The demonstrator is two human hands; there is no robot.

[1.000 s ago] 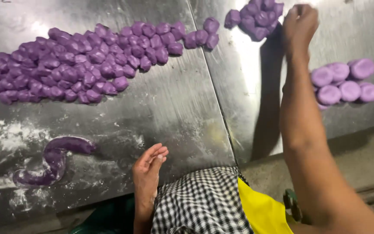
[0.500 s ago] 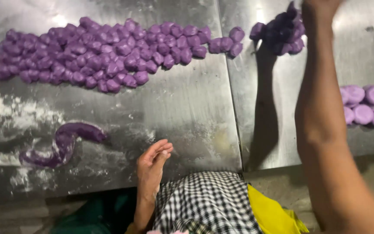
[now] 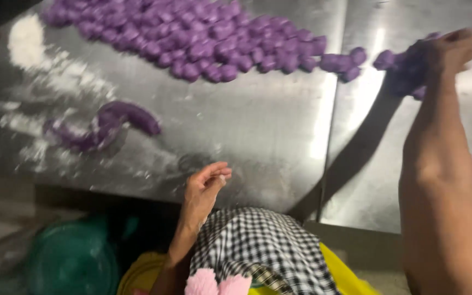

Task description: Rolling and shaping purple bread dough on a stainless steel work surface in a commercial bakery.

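Right hand (image 3: pixel 450 50) reaches to a small heap of purple dough pieces (image 3: pixel 405 71), fingers closed on some; left hand (image 3: pixel 206 188) hovers empty, fingers loosely curled, above the steel surface (image 3: pixel 258 142).

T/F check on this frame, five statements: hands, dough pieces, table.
1. The right hand reaches to a small cluster of purple dough pieces at the far side of the table. True.
2. The left hand holds a dough piece. False: it is empty, fingers loosely curled near the table's front edge.
3. A curved purple dough rope lies among scattered flour. True.
4. The table is wooden. False: it is shiny metal with a seam.
5. The long pile of small purple pieces is green. False: it is purple.
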